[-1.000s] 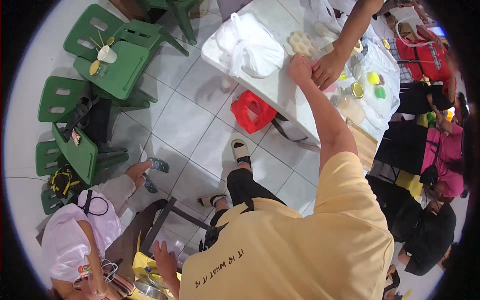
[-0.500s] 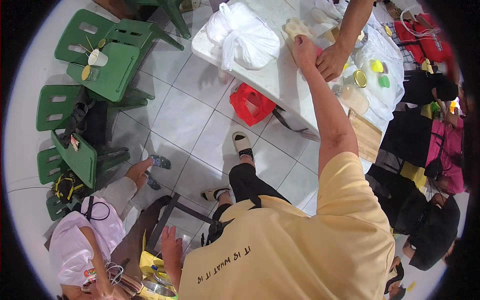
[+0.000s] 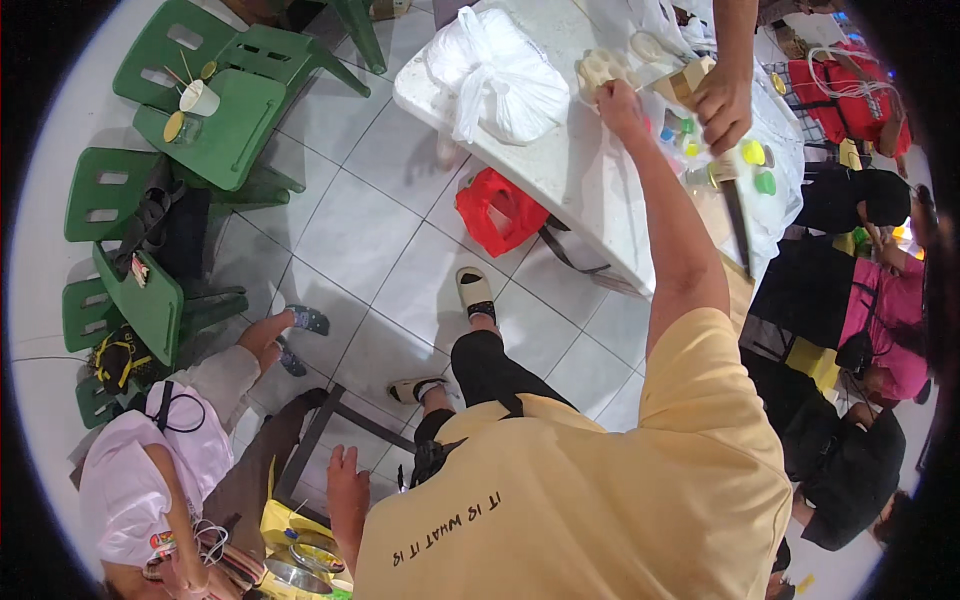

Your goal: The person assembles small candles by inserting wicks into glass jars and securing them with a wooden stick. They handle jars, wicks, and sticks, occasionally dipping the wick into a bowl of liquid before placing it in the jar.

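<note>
My right hand (image 3: 620,104) reaches over the white table (image 3: 570,175) at the top. Its fingers are closed at the near edge of a cream, lobed piece with rounded hollows (image 3: 602,70); what they pinch is hidden. Low on the left, my left hand (image 3: 347,488) hangs away from the table, fingers apart and holding nothing. A co-worker's hand (image 3: 724,108) hovers right of my right hand, over small bottles. Beneath it stand a yellow-capped container (image 3: 752,152) and a green-capped one (image 3: 765,183). A long dark strip, perhaps a knife (image 3: 737,225), lies by a wooden board (image 3: 741,297).
A tied white plastic bag (image 3: 500,85) sits on the table's left part. Beside the table's edge is a red bag (image 3: 498,212). Green chairs (image 3: 215,125) line the left. A seated person (image 3: 160,465) is at lower left; several people in dark clothes (image 3: 850,470) are on the right.
The co-worker's hand has left my right hand and moved up and right. The dark strip now shows near the board. My right hand stays by the cream piece; my left fingers have shifted slightly.
</note>
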Motion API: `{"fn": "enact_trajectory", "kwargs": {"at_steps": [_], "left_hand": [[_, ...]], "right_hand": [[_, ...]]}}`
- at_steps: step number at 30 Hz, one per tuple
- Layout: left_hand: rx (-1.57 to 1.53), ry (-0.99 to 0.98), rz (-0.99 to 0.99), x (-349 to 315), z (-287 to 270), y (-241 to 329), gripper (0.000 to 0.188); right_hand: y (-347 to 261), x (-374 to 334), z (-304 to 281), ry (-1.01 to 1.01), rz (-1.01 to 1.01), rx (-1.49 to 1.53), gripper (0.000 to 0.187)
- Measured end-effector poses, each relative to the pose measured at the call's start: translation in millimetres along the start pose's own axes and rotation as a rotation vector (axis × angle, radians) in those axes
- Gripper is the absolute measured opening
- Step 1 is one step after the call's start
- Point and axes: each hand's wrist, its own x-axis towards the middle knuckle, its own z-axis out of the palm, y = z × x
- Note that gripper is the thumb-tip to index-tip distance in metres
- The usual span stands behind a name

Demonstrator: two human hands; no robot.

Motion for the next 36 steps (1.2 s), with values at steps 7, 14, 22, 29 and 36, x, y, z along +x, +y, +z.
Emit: {"fn": "enact_trajectory", "kwargs": {"at_steps": [7, 14, 22, 29, 36], "left_hand": [[-0.01, 0.081, 0.088, 1.7, -0.8, 11.8, 0.047], [0.021, 0.372, 0.282, 56.0, -39.8, 59.3, 0.04], [0.135, 0.863, 0.45, 50.6, -108.2, 148.9, 0.042], [-0.233, 0.549, 0.203, 4.0, -26.1, 90.0, 0.019], [-0.474, 0.663, -0.029, -66.3, 11.9, 34.8, 0.013]], "right_hand": [[-41.8, -63.2, -30.1, -0.208, 0.195, 1.057, 0.03], [-134.5, -178.6, -42.7, -0.625, 0.27, 1.344, 0.02], [-201.1, -297.1, -6.1, -1.359, -0.188, 0.528, 0.011], [-211.2, -357.2, 41.1, -1.634, -0.403, 0.315, 0.011], [-280.2, -433.1, 63.3, -1.779, -0.748, 0.098, 0.013]]}}
